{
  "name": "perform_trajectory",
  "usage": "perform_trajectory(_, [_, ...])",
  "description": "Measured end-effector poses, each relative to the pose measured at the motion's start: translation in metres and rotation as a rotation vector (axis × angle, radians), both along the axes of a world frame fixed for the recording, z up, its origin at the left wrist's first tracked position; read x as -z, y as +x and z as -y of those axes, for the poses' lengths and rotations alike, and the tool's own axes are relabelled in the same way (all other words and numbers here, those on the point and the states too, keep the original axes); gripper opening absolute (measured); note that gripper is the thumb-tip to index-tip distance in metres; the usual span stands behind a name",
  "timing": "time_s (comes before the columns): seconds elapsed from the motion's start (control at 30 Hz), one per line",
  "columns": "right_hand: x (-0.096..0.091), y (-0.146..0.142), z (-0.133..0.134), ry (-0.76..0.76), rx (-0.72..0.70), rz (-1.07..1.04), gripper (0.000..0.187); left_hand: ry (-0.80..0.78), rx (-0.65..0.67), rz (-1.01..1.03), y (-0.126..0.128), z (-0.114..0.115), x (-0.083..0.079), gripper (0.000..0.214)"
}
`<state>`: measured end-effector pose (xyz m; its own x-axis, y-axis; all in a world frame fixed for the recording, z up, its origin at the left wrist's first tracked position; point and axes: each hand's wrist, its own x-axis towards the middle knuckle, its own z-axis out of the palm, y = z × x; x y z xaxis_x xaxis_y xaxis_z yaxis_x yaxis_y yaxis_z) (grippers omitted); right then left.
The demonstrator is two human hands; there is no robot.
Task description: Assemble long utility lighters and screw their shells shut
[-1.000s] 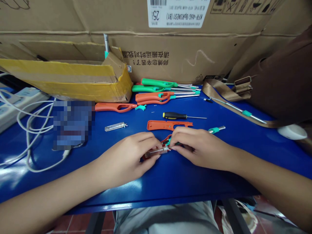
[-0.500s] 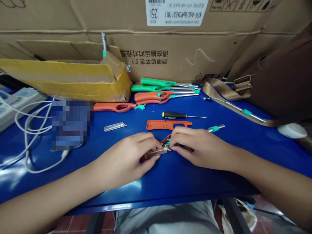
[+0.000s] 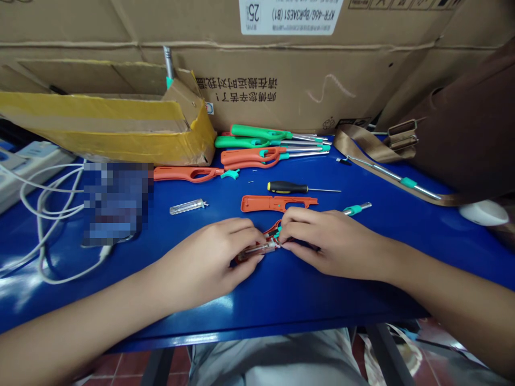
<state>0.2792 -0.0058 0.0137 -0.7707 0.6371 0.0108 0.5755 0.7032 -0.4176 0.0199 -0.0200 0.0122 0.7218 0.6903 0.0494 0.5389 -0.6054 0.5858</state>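
Holding the clear tank (image 3: 259,250), the left hand (image 3: 221,254) has its long axis sideways, white end (image 3: 276,244) pointing right; the right hand (image 3: 328,241) pinches narrowly, on what I cannot tell.

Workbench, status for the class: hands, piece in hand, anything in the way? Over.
Left hand holding clear cartridge. Right hand at its white end, exact grip hidden. Orange shell half just beyond the hands, screwdriver behind it; neither between hands.

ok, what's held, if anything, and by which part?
Left hand: clear cartridge and orange casing, by the end away from the white tip. Right hand: at the tip end; whether it grips anything can't be told.
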Motion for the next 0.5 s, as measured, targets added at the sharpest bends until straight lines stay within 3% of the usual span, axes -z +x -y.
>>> perform_trajectory(0.2, [-0.001, 0.001, -0.001, 0.021, -0.03, 0.029, 0.02, 0.054, 0.038, -0.066, 0.003, 0.002, 0.0, 0.014])
perform_trajectory(0.37, [0.001, 0.001, 0.001, 0.083, -0.073, 0.056, 0.019, 0.4, 0.025, -0.321, 0.013, 0.019, 0.014, 0.019])
perform_trajectory(0.5, [0.003, -0.001, 0.003, -0.006, -0.088, -0.004, 0.017, 0.335, 0.049, -0.236, 0.014, 0.025, 0.014, 0.012])
